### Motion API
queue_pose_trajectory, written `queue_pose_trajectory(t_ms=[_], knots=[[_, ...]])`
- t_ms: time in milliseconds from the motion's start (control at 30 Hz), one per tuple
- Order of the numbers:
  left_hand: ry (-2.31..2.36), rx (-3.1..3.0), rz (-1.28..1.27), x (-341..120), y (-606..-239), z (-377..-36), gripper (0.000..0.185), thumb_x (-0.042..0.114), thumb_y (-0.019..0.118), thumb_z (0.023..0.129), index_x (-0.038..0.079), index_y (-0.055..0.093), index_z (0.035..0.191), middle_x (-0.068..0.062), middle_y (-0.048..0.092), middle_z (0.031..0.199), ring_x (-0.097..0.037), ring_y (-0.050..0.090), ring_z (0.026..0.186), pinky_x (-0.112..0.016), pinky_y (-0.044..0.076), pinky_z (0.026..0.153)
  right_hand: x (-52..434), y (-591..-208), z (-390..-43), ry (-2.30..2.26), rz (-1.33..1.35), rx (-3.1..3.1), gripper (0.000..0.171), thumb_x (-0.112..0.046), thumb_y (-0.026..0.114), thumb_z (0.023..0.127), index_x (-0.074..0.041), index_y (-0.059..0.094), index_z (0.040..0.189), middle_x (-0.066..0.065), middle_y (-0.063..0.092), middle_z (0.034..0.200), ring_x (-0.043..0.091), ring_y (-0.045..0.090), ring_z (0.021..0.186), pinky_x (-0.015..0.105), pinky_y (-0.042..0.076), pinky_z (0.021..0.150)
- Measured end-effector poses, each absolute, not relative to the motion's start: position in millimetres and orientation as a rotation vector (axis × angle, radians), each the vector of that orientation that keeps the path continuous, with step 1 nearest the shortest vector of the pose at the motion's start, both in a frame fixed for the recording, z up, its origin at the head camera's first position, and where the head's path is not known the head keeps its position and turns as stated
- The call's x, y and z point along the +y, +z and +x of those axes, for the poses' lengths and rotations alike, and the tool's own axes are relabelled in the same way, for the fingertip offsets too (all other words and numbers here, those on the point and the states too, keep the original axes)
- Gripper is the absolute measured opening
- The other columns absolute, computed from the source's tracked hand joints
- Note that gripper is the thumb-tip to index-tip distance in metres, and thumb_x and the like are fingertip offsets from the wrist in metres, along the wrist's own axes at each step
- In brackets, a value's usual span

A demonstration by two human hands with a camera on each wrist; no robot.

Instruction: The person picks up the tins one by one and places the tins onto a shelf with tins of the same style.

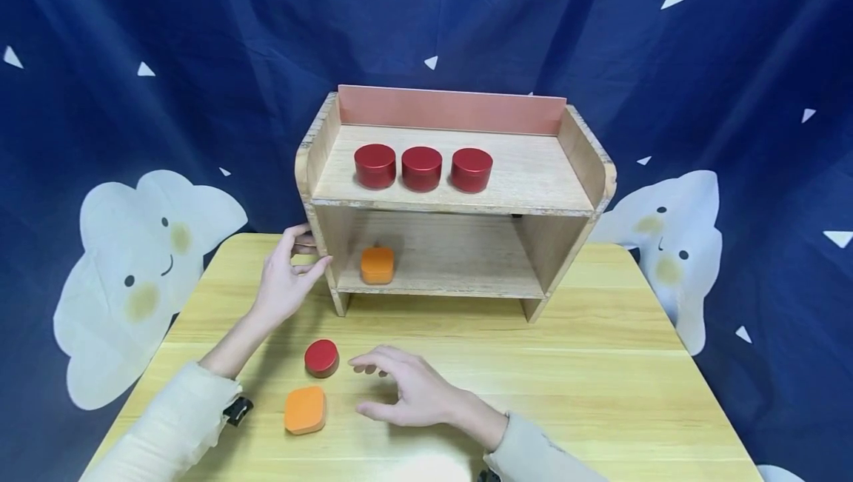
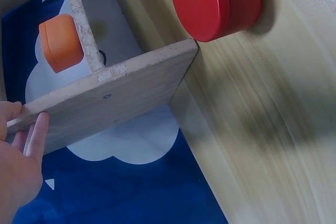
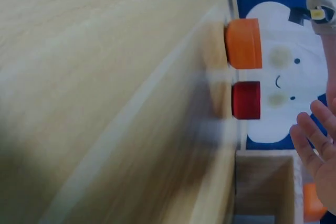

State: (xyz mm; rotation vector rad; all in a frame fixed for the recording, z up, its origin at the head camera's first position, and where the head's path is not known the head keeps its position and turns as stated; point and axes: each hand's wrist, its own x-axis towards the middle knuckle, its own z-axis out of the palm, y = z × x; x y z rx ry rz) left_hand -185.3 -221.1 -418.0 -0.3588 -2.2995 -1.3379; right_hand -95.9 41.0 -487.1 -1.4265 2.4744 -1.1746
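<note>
My left hand [image 1: 310, 254] grips the left side panel of a two-tier wooden shelf [image 1: 526, 171], thumb on its front edge and fingers behind it; the left wrist view shows the hand [image 2: 23, 140] against that panel [image 2: 121, 100]. My right hand [image 1: 361, 386] hovers over the table with its fingers spread and holds nothing. Just left of its fingertips [image 3: 314, 139] sits a red round tin [image 1: 322, 357] [image 2: 215, 1] [image 3: 246, 99]. An orange square tin [image 1: 305, 409] [image 3: 243, 43] lies in front of that. Another orange tin [image 1: 377, 265] [image 2: 62, 43] sits on the lower shelf.
Three red round tins [image 1: 421, 168] stand in a row on the top shelf, left of its middle. The shelf stands at the back of a yellow wooden table [image 1: 600, 393]. A blue cloth with white clouds [image 1: 133, 245] hangs behind.
</note>
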Motion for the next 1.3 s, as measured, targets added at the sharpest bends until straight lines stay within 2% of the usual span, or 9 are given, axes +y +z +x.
queue_pose_trajectory(t_ms=[333,600,900,1300], knots=[[-1.333,-2.301,-0.358,-221,-418,-185,0.052,-0.002,0.077,0.093,-0.006,0.052,0.138,-0.026,0.068,0.121,0.015,0.056,0.099,0.000,0.055,0.076,21,-500,-100,-1.020,-1.433,2.491,0.058,-0.042,0.076,0.096,-0.021,0.057,0.147,-0.002,0.072,0.131,0.008,0.068,0.118,0.012,0.053,0.099],[-1.346,-2.299,-0.350,-221,-416,-184,0.053,0.000,0.077,0.093,-0.005,0.052,0.139,-0.026,0.068,0.121,0.013,0.057,0.099,0.000,0.055,0.076,9,-509,-104,-0.933,-1.442,2.496,0.062,-0.046,0.075,0.096,-0.020,0.055,0.149,-0.002,0.072,0.130,0.009,0.070,0.117,0.012,0.053,0.100],[-1.341,-2.307,-0.347,-220,-416,-184,0.052,-0.001,0.077,0.093,-0.005,0.052,0.139,-0.026,0.068,0.121,0.012,0.057,0.099,0.000,0.055,0.075,-5,-521,-106,-0.829,-1.431,2.502,0.063,-0.050,0.074,0.096,-0.023,0.055,0.150,-0.007,0.071,0.129,0.003,0.066,0.118,0.007,0.049,0.099],[-1.332,-2.306,-0.350,-221,-416,-185,0.052,-0.001,0.077,0.093,-0.006,0.052,0.138,-0.027,0.068,0.121,0.014,0.056,0.099,0.001,0.054,0.075,-21,-520,-110,-0.727,-1.427,2.472,0.066,-0.056,0.073,0.095,-0.024,0.055,0.149,-0.008,0.067,0.139,-0.002,0.064,0.124,0.009,0.050,0.102]])
